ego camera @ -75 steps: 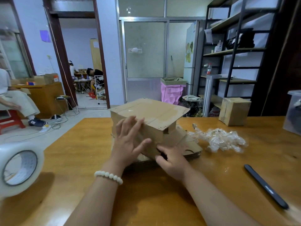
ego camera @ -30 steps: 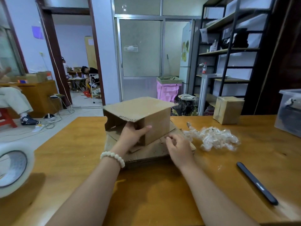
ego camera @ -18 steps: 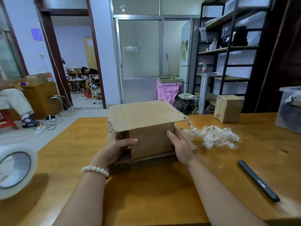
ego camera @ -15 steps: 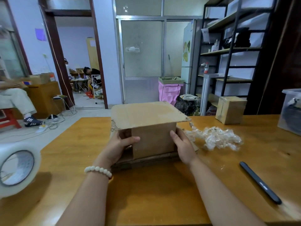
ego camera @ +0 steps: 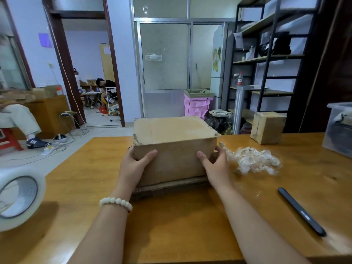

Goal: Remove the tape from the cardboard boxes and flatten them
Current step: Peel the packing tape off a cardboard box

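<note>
Left hand [ego camera: 136, 165] and right hand [ego camera: 216, 165] clasp the mid-frame cardboard box [ego camera: 175, 145], fingers curled round its sides; best push opposite corners to collapse it evenly.

On the table [ego camera: 181, 225] before us, the cardboard box [ego camera: 175, 149] sits atop flattened cardboard [ego camera: 171, 184], with our left grip [ego camera: 133, 166] and right grip [ego camera: 215, 164] at its near corners. Right of it lies a tape wad [ego camera: 251, 160], with a pen [ego camera: 302, 211] nearer us and a small box [ego camera: 267, 127] and bin [ego camera: 339, 130] behind. A tape roll [ego camera: 19, 197] stands far left.
</note>
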`<state>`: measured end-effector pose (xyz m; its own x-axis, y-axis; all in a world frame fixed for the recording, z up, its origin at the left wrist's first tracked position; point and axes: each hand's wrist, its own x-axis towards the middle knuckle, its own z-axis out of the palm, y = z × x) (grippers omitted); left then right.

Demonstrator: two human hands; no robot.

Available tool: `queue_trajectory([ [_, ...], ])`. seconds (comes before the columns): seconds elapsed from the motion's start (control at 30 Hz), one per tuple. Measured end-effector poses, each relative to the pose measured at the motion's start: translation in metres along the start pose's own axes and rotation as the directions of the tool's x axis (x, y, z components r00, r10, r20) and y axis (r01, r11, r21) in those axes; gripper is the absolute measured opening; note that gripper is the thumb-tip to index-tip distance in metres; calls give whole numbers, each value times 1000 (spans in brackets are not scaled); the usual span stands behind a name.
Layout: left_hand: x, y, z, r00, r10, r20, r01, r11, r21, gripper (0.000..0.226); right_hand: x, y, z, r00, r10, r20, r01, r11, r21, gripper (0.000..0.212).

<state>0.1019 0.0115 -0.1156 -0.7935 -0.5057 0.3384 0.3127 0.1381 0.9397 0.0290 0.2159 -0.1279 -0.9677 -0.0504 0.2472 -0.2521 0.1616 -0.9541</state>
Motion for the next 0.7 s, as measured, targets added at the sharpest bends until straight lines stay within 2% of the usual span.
queue_trajectory([
  [0.03, 1, -2, 0, 1000, -28, 0, 28, 1000, 14, 31, 0, 1, -1, 1000, 4, -23, -5, 998, -57, 63],
  [0.13, 8, -9, 0, 989, -147, 27, 143, 983, 114, 40, 1, 5, -3, 996, -28, -88, 9, 978, -210, 74],
  [0.2, 10, -10, -1, 976, -212, 49, 207, 974, 86, 46, -1, 7, -3, 991, -75, -109, 35, 944, -327, 78],
  [0.27, 12, -10, -2, 972, -234, 36, 231, 970, 73, 62, -3, 7, -1, 981, -124, -149, 59, 924, -379, 67],
  [0.37, 9, -8, 3, 982, -185, -35, 187, 980, 71, 81, -6, 6, 1, 953, -224, -202, 114, 889, -444, 37],
  [0.43, 4, -6, 11, 989, -130, -69, 135, 988, 69, 83, -9, 3, 3, 971, -189, -144, 84, 839, -538, 35],
  [0.53, -6, 2, 32, 995, -93, -38, 95, 994, 55, 69, -13, 1, 9, 996, -91, 12, 79, 785, -615, 48],
  [0.63, -20, 12, 54, 972, -198, 125, 205, 977, -50, 61, -11, 0, 12, 993, 29, 111, 40, 820, -571, 55],
  [0.7, -26, 18, 60, 919, -291, 268, 336, 931, -143, 63, -7, 2, 11, 989, 108, 96, -57, 902, -428, 49],
])
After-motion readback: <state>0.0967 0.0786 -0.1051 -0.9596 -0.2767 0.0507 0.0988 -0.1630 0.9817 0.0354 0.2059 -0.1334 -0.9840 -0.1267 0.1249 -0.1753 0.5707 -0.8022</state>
